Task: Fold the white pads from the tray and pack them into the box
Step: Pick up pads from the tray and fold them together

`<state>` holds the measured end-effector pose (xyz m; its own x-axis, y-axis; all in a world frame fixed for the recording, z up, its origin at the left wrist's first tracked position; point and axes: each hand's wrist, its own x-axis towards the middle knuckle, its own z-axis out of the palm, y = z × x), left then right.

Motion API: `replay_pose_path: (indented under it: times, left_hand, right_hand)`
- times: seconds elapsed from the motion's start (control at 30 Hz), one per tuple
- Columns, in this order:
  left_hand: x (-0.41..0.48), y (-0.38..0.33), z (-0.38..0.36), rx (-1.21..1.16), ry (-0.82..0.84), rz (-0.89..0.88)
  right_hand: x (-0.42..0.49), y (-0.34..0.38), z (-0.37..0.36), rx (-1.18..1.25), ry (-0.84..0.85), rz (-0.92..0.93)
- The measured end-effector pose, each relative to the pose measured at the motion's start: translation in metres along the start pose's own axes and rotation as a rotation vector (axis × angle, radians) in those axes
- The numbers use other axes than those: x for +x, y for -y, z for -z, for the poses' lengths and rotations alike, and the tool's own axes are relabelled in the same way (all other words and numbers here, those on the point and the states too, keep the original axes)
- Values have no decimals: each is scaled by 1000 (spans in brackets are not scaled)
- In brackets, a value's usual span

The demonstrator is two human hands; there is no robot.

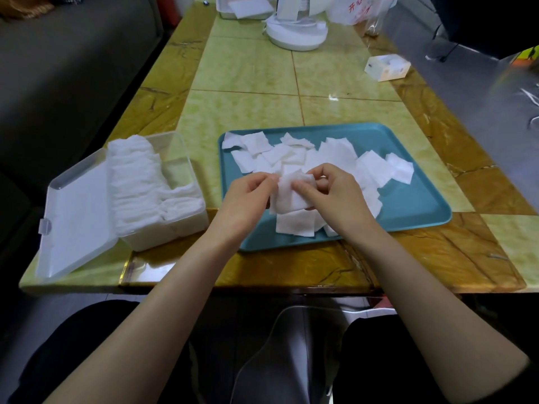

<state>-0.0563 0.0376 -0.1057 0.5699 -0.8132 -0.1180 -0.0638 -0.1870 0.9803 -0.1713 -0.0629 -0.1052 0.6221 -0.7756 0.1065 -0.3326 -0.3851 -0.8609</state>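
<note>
A teal tray [408, 205] lies on the table in front of me with several loose white pads [335, 154] spread over it. Above its near half I hold one white pad [287, 196] between both hands. My left hand [248, 196] pinches its left edge, and my right hand [329, 191] pinches its upper right part with curled fingers. To the left of the tray stands a clear plastic box [180, 225] with its lid [75, 211] flipped open to the left. Rows of folded white pads [137, 185] fill most of the box.
The yellow-green tiled table [248, 71] stretches away behind the tray. At the far end stand a white round appliance base [296, 33], a white tub [242, 7] and a plastic bag [361, 8]. A small white carton [386, 67] lies at the right. My knees show below the table edge.
</note>
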Motion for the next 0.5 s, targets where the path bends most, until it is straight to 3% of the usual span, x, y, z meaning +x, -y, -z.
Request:
replay_pose_path:
  times: [0.13,0.33,0.5]
  left_hand:
    - [-5,-1,-1,42,44,-50]
    - [2,5,9,177,-116,-157]
    - [2,2,14,151,-132,-148]
  right_hand:
    - [-4,2,-7,-20,-13,-46]
    - [-1,-2,1,-56,105,13]
    - [-7,-15,2,-644,360,63]
